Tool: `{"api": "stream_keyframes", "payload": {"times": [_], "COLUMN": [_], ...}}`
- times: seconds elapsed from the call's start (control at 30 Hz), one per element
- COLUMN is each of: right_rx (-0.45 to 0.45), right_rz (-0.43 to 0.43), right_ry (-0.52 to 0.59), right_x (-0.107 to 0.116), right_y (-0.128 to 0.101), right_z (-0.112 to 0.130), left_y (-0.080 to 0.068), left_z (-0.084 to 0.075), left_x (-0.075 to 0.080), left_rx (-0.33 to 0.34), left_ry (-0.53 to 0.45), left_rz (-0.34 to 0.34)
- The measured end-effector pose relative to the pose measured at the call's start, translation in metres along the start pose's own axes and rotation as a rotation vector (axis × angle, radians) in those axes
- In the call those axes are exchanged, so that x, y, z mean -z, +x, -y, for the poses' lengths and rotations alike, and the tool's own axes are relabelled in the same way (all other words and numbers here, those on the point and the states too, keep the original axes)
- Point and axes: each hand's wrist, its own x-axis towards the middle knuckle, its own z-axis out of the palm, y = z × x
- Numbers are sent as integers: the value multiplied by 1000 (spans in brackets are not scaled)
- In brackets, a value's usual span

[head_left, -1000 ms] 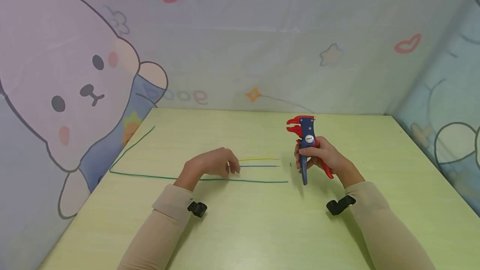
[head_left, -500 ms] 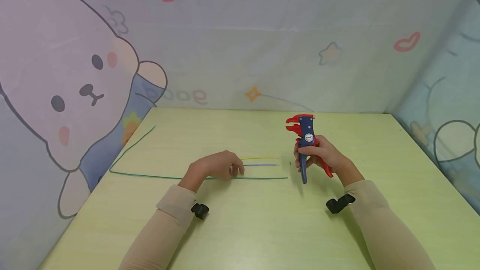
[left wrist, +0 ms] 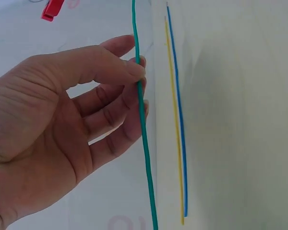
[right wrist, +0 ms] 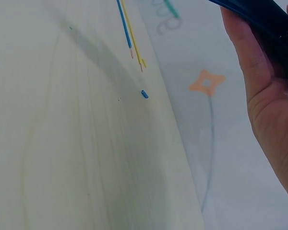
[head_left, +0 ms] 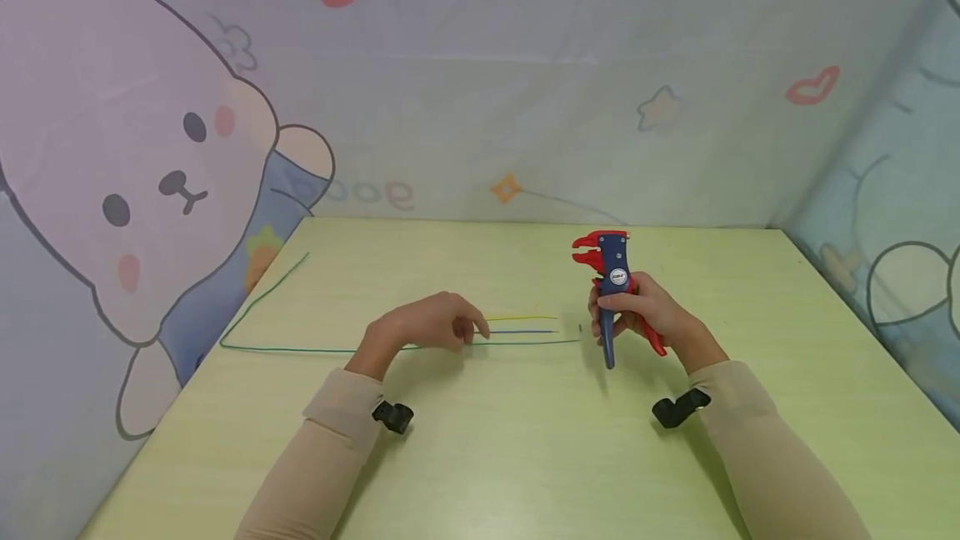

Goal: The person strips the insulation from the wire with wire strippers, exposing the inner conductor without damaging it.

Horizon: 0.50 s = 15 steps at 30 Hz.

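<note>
The person's left hand point(head_left: 427, 327) pinched the long thin green insulated wire point(left wrist: 143, 115) between thumb and fingertips, lifted a little off the pale yellow-green table point(head_left: 480, 457). The wire's free end pointed toward the red-and-blue automatic wire stripper point(head_left: 611, 277). The right hand point(head_left: 645, 315) was clenched around the stripper's handles and held it upright, its red jaws at the top and facing left toward the wire.

Just beyond the green wire, a short yellow wire point(left wrist: 175, 143) and a short blue wire point(left wrist: 181, 129) lay side by side on the table, their bared tips showing in the right wrist view. A tiny blue offcut of insulation point(right wrist: 144, 94) lay near those tips.

To my eye, doing it well meant keeping the green wire straight and taut, feeding only its tip squarely between the jaws, then squeezing once, steadily.
</note>
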Motion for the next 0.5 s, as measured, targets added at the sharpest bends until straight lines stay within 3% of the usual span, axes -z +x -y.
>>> {"api": "stream_keyframes", "payload": {"times": [0.5], "right_rx": [0], "right_rz": [-7], "right_ry": [43], "right_x": [2], "right_y": [-2], "right_z": [-1], "left_y": [-9], "left_z": [-11], "left_x": [17], "left_rx": [-69], "left_ry": [26], "left_rz": [-183]}}
